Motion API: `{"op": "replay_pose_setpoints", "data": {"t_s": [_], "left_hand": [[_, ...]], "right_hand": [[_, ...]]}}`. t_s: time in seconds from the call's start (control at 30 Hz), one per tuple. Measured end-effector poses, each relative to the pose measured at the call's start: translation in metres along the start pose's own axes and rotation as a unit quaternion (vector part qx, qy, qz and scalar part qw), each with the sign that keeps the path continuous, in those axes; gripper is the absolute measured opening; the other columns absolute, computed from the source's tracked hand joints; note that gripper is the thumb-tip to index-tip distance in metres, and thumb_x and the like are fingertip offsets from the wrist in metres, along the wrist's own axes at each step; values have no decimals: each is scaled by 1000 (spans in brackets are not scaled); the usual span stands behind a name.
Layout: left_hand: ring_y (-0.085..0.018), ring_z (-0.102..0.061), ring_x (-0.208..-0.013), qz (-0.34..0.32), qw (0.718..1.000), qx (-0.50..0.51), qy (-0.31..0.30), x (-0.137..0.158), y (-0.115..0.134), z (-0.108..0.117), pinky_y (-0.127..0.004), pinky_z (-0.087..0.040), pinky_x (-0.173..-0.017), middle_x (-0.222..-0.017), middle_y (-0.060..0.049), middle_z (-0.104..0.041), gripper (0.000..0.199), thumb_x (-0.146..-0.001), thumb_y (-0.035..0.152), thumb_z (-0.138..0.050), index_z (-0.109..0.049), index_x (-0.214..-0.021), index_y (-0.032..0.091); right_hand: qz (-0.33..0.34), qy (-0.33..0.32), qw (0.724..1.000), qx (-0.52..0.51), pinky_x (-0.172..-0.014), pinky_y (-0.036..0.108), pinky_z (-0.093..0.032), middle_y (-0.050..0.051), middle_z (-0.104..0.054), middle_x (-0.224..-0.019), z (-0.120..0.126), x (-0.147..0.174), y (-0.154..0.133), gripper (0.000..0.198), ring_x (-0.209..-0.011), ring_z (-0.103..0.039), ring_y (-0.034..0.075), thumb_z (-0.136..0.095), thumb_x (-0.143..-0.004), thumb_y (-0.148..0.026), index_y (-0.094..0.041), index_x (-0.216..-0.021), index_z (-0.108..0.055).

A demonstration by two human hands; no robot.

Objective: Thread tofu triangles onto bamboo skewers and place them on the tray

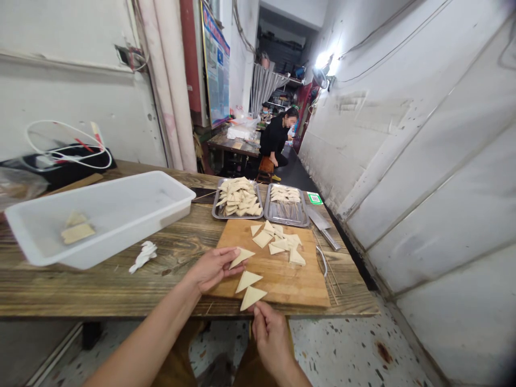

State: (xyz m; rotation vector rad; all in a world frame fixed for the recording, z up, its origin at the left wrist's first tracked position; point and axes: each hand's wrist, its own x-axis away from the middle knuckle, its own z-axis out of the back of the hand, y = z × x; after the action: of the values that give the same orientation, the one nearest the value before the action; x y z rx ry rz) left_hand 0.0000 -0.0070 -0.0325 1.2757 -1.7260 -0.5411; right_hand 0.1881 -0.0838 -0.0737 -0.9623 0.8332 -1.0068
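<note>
Resting between the thumb and the other fingers of the left hand, a pale triangle lay with its base in their grip and its tip facing right, clear of them. The thumb pressed from above, while fingers showed along its near side. Just below it, a second triangle and a third triangle followed in a near-row towards the body, their tips also facing right.

The right hand was at the lower edge of the third triangle, thumb and forefinger close together; whether they pinched that piece or something under it could not be told.

Beneath these was a wooden board, with a loose heap of triangles on its farther part. Thin sticks lay along the board's right side, and a cleaver just beyond them. Behind the board stood two metal trays, the left tray piled with triangles, the right tray holding a row of pieces and sticks. A white tub and a crumpled tissue sat to the left on the wooden desk
</note>
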Motion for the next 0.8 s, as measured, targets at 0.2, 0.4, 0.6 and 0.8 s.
{"op": "replay_pose_setpoints", "data": {"t_s": [0.2,0.4,0.6,0.8], "left_hand": [[-22,-67,-84,-13,1000,2,9,2,0,-4,-34,-57,-78,-94,-15,-69,13,-77,13,-61,-66,-88,8],[-21,-68,-80,-40,999,-9,28,5,-1,-7,-33,-57,-78,-92,-15,-69,15,-81,15,-57,-66,-89,8],[-21,-67,-81,-38,999,-16,25,6,-2,-4,-34,-55,-80,-94,-16,-69,17,-82,14,-56,-65,-93,7],[-21,-67,-83,-38,999,-14,27,9,-2,-6,-32,-55,-78,-95,-14,-69,18,-81,15,-57,-65,-95,8]], "right_hand": [[16,10,999,37,-43,19,-26,-4,-38,-53,1,-2,-2,35,-46,-35,10,-34,-94,-33,-15,-73,-56],[26,5,998,50,-46,20,-26,-4,-37,-54,2,-2,-2,31,-47,-36,10,-34,-94,-28,-16,-73,-54],[32,6,998,50,-48,21,-26,-3,-38,-56,-2,-1,0,30,-49,-35,11,-33,-93,-28,-16,-74,-53],[44,12,998,49,-48,21,-27,-3,-38,-56,-1,-3,-3,31,-49,-36,11,-32,-93,-28,-17,-73,-52]]}}
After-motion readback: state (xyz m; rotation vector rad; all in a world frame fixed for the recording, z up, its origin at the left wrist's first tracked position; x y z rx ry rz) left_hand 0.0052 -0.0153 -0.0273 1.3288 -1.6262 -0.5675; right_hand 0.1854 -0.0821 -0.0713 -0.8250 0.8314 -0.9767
